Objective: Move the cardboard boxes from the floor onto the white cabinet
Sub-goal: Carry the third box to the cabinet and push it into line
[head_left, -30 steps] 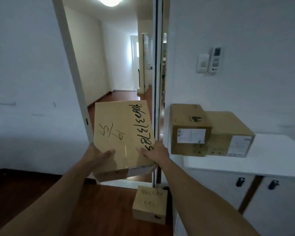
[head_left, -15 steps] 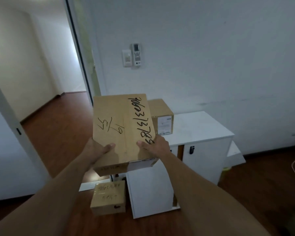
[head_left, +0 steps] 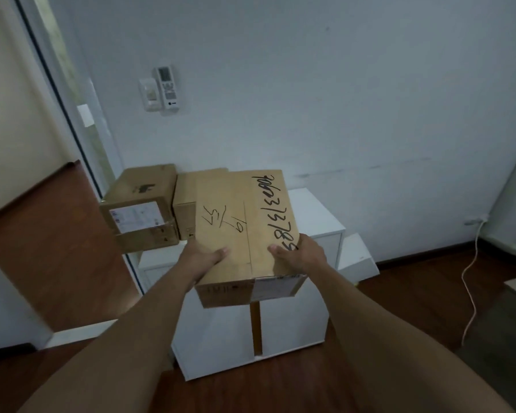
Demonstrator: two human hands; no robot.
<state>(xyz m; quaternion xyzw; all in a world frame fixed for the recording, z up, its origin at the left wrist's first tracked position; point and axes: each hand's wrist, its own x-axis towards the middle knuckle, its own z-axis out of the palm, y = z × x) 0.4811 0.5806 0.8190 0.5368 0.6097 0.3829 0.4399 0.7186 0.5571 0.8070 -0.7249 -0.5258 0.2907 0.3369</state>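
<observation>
Box (head_left: 245, 231), flat cardboard, handwritten digits and marks on top face; held level in both hands, out over front part of white cabinet (head_left: 316, 216), near end overhanging front edge; underside contact with cabinet top not discernible. Left hand (head_left: 204, 253): fingers curled round near left edge, thumb flat on top face, closed firmly on box. Right hand (head_left: 301, 253): same hold on near right edge, thumb on top beside the digits, closed on box. Cabinet stock already in place: labelled box (head_left: 139, 208) at left rear corner, second box (head_left: 186, 204) just beside it to the right, partly hidden behind held box. Cabinet top right of these: bare white surface showing. Change since a second ago: formerly carried at chest height facing doorway, cabinet off to the right, small box on floor below; half a second ago turned toward cabinet, box short of it; now squarely over cabinet top and lower. Small floor box no longer in view, hidden or out of frame. Meaning for task: carry stage judged finished for this item, set-down judged imminent; likely remaining, slide forward onto bare area right of second box, then release. Risk noted: near-end overhang could tip box off front edge if released too early. Other fixtures: wall switch (head_left: 150, 94) and remote holder (head_left: 168, 87) above, white cable (head_left: 471, 269) trailing on floor at right.
</observation>
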